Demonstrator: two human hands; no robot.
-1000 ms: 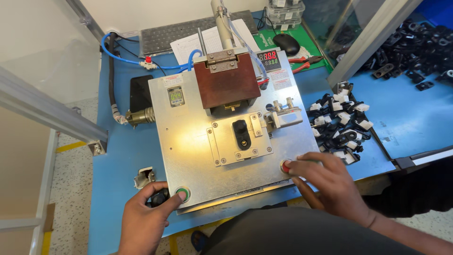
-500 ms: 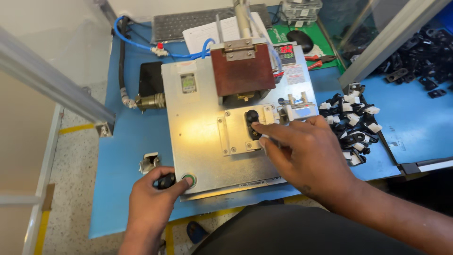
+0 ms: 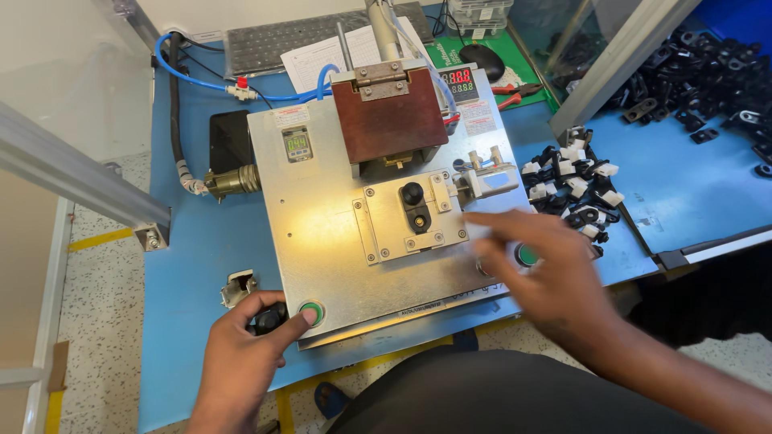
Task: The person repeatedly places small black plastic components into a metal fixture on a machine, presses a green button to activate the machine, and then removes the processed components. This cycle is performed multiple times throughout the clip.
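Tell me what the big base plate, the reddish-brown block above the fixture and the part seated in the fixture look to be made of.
Base plate: bare metal, probably aluminium or steel; dull silver with a bright glare patch. Reddish-brown block: matte, with no shine; possibly a phenolic or fibre board, though painted metal can't be excluded. Seated part: glossy black, likely moulded plastic, like the loose pieces heaped nearby.

Counted on the blue bench

Two hands: left hand [image 3: 241, 362] at 7 o'clock, right hand [image 3: 547, 277] at 4 o'clock, blurred. Two green push buttons [image 3: 311, 312] [image 3: 527, 255], one black part [image 3: 417, 207] seated in one fixture plate [image 3: 386, 229], one brown press block [image 3: 390, 120], one keyboard [image 3: 273, 44], one mouse [image 3: 482, 60], two digital displays [image 3: 297, 145] [image 3: 458, 78]. Loose black-and-white parts [image 3: 575, 189] at 3 o'clock: too many to count.
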